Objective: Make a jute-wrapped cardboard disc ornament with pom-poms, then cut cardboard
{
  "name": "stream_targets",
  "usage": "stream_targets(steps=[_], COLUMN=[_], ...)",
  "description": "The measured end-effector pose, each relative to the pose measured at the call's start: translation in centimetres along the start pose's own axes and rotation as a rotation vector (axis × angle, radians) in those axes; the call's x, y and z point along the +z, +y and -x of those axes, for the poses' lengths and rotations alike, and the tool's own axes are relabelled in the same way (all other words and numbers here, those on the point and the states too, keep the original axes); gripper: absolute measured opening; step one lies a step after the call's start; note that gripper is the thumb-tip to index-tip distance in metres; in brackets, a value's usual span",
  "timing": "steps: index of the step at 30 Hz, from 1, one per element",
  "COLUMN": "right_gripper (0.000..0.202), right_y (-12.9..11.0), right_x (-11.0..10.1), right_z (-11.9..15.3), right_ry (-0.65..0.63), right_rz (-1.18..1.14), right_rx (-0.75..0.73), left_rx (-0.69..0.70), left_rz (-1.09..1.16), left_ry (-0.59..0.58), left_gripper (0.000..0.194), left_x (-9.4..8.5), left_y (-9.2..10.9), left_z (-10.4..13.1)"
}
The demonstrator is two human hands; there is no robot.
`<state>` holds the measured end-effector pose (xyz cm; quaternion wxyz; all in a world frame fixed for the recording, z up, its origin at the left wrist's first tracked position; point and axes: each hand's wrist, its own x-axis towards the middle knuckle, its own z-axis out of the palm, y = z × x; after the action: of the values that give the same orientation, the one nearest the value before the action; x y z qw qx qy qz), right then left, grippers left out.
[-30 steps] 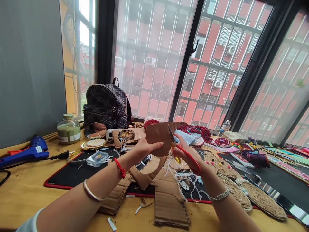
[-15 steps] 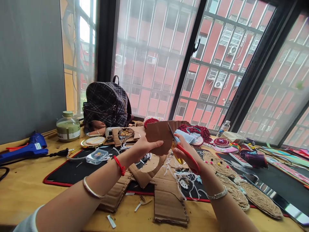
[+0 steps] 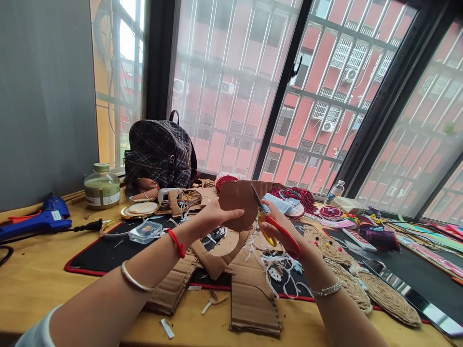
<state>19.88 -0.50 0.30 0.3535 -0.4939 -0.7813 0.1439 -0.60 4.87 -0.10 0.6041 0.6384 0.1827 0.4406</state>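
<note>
My left hand (image 3: pixel 222 215) is closed on a piece of brown cardboard (image 3: pixel 237 195), thumb on its near face, and holds it up above the table. In my right hand (image 3: pixel 280 224) are scissors with red and yellow handles (image 3: pixel 285 235). Their blade (image 3: pixel 257 196) lies across the cardboard near its upper right edge. A cut cardboard ring (image 3: pixel 216 266) sits below my hands, partly hidden. Flat cardboard pieces (image 3: pixel 255 308) and white paper strips (image 3: pixel 285 279) lie around it.
A blue glue gun (image 3: pixel 39 220), a jar (image 3: pixel 102 188) and a plaid backpack (image 3: pixel 161 152) stand on the left. Coiled rope mats (image 3: pixel 388 296) and a phone (image 3: pixel 415 294) lie at the right. Dark red yarn (image 3: pixel 302 197) is behind my hands, before barred windows.
Very little differs. Both hands keep their hold on the cardboard and the scissors, and the scissors' handles have shifted slightly. The view has tilted a little.
</note>
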Motion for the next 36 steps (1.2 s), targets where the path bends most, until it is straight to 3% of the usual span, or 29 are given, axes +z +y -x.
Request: stream_targets(steps=[7, 12, 18, 27, 32, 36], right_gripper=[0.067, 0.063, 0.063, 0.052, 0.045, 0.051], right_y=[0.1, 0.6, -0.3, -1.3, -0.6, 0.0], right_x=[0.5, 0.5, 0.6, 1.5, 3.2, 4.2], right_z=[0.0, -0.1, 0.1, 0.3, -0.3, -0.6], right_ry=[-0.023, -0.008, -0.063, -0.022, 0.110, 0.099], right_rz=[-0.163, -0.121, -0.241, -0.420, -0.535, -0.592], right_rx=[0.019, 0.039, 0.065, 0.029, 0.027, 0.012], left_rx=[-0.020, -0.021, -0.066, 0.068, 0.089, 0.113], left_rz=[-0.012, 0.014, -0.010, -0.129, 0.060, 0.144], left_ry=[0.018, -0.031, -0.035, -0.034, 0.112, 0.148], left_gripper=[0.059, 0.056, 0.054, 0.046, 0.039, 0.040], left_x=[-0.4, -0.6, -1.2, -2.1, -0.8, 1.4], left_y=[0.4, 0.4, 1.0, 2.3, 1.2, 0.0], left_z=[0.2, 0.2, 0.3, 0.3, 0.3, 0.6])
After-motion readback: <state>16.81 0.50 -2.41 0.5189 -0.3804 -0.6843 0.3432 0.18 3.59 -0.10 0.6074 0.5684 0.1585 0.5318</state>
